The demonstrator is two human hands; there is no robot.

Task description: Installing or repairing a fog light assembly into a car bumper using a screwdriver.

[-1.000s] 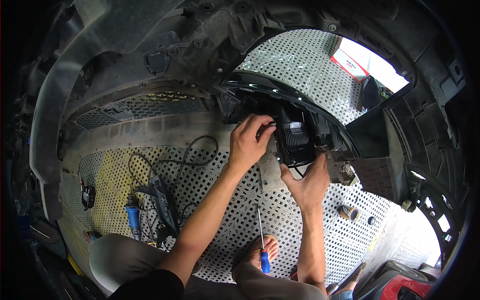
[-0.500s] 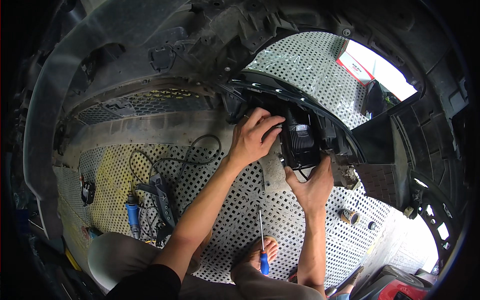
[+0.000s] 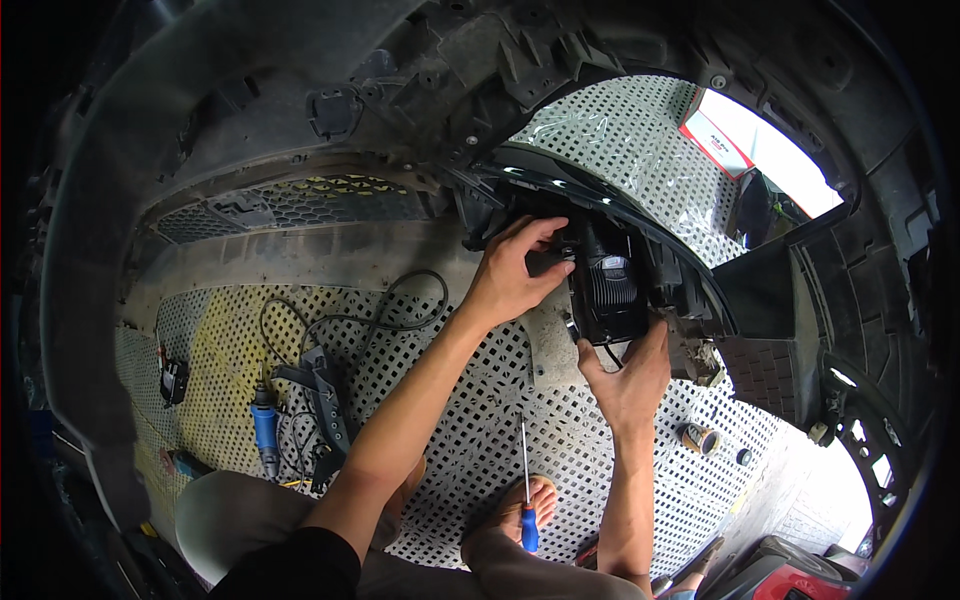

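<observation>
- The unit, black with a finned face, lay right of centre in the frame, inside the bumper, just below the opening at upper right.
- The left hand stood at the unit's upper left edge, half open, thumb and fingers curved toward each other; whether they pinched the dark part between them could not be told.
- The right hand spanned the unit's lower end from below, thumb at its left corner and fingers at its right, moderately spread and with hold of it.
- The bumper, dark and ribbed, arched across the top and both sides of the frame; its grille showed at upper left.
- On the perforated mat, a black cable looped left of centre.
- A blue tool lay at lower left.
- A screwdriver with a blue handle showed at bottom centre, by the foot.
- A can lay at lower right; a white and red box, at upper right.
</observation>
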